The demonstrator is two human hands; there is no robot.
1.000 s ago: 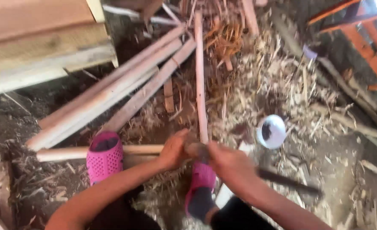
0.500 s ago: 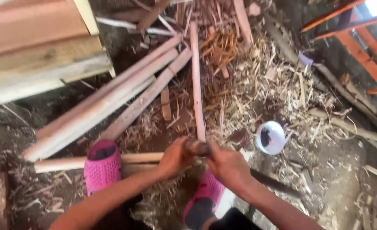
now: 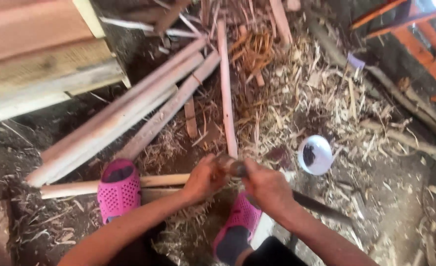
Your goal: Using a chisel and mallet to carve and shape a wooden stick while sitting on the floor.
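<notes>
We see a floor thick with wood shavings (image 3: 326,98); a bundle of long peeled poles (image 3: 129,118) lies slanted across it at left, below stacked planks (image 3: 35,59); one slim stick (image 3: 226,88) runs straight away from us, its near end meeting our hands; two pink clogs (image 3: 118,189) stand on a pole lying crosswise; a white bowl (image 3: 315,154) sits just right of the hands; our left hand (image 3: 204,178) is curled around the stick's near end; our right hand (image 3: 268,187) is closed on what seems a dark blade (image 3: 321,207), blurred here.
</notes>
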